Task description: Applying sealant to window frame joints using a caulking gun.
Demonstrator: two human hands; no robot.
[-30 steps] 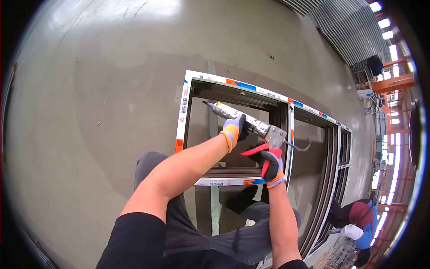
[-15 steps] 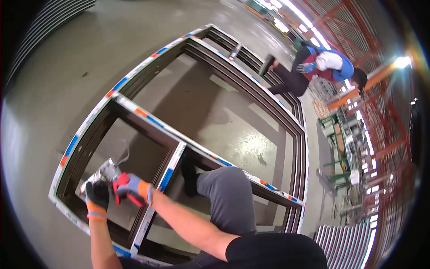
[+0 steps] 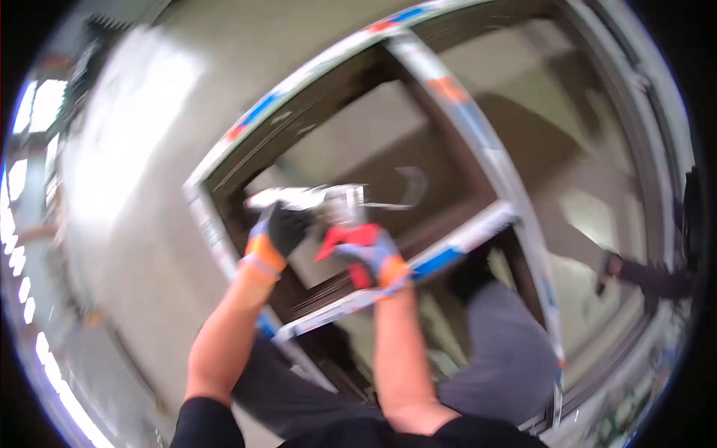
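My left hand (image 3: 285,228), in a black-palmed glove with an orange cuff, is closed around the lower side of a long silvery-white packet (image 3: 302,197). A thin clear strip (image 3: 409,190) trails from the packet's right end. My right hand (image 3: 379,254), in a grey-blue and orange glove, grips a red-handled tool (image 3: 349,237) right beside the packet; motion blur hides its exact kind. Both hands are over the opening of a large dark brown window frame (image 3: 328,312), whose outer faces carry white protective tape with blue and orange patches.
My grey-trousered knee (image 3: 508,351) is bent over a neighbouring opening of the frame. Beyond the right side, another person's dark-clad leg (image 3: 650,278) shows. The grey floor (image 3: 142,224) surrounds the frame, with bright windows at the left rim.
My view has swung to the left, so the frame and hands appear farther right and larger. The other person is now mostly out of view. Both hands keep their hold.
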